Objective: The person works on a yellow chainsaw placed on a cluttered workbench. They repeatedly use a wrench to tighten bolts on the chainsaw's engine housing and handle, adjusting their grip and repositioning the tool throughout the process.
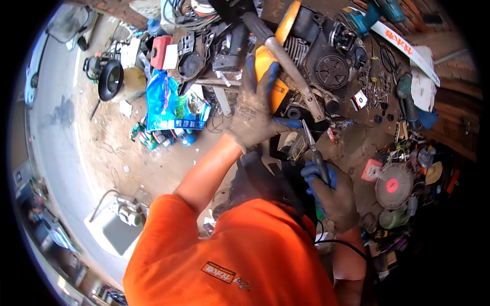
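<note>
My left hand (253,109), in a grey-brown work glove with blue fingertips, lies over an orange plastic machine part (276,92). Its fingers are stretched and spread on that part, and its thumb points right toward the pliers' tip. A worn grey tube handle (293,67) runs slantwise just beyond the fingers. Lower right, my right hand (334,196), gloved the same way, is closed around long-nose pliers (317,157). Their thin metal tip points up and away, close to the left thumb. What the tip touches, if anything, cannot be made out.
A black engine housing with a round vented cover (332,71) lies at the far right of the bench. Left stand a blue plastic bag (163,102) and a red container (161,52). A round fan-like grille (394,186) sits among clutter at right; a green-grey power tool (407,99) lies behind.
</note>
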Demonstrator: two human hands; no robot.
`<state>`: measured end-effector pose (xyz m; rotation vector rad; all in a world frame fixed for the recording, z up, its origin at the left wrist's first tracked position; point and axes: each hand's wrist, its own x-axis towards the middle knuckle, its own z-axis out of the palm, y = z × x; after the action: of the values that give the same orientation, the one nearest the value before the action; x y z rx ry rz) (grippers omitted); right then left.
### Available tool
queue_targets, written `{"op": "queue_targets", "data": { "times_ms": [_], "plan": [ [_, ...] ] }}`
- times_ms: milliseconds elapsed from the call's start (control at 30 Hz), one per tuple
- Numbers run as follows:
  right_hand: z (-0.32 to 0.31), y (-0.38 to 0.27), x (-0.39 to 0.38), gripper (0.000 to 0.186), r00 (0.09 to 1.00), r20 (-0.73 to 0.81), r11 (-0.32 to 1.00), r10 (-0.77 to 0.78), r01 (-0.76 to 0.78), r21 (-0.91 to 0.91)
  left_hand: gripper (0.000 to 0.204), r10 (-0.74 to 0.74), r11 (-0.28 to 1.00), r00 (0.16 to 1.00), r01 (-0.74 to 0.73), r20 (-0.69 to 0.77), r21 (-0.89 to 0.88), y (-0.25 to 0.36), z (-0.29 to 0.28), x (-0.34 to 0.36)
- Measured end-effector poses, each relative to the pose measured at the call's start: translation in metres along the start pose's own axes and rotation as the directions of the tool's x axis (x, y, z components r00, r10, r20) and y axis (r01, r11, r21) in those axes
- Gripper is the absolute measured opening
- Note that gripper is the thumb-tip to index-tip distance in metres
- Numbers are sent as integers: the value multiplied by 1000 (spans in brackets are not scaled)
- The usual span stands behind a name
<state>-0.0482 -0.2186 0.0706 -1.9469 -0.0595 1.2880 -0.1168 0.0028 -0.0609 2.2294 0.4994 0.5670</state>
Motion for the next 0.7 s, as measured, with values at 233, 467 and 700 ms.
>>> {"op": "queue_targets", "data": {
  "times_ms": [233, 467, 700],
  "plan": [
    [2, 4, 9, 12, 998, 12, 990, -56, 54, 131, 150, 1, 983, 997, 12, 72, -181, -13, 3, 10],
    [-1, 7, 11, 12, 979, 53, 978, -195, 198, -67, 155, -52, 970, 989, 84, 141, -227, -21, 3, 11],
    [-5, -9, 13, 19, 969, 50, 899, -242, 244, -364, 154, -45, 967, 993, 71, 112, -244, -28, 4, 11]
  ]
}}
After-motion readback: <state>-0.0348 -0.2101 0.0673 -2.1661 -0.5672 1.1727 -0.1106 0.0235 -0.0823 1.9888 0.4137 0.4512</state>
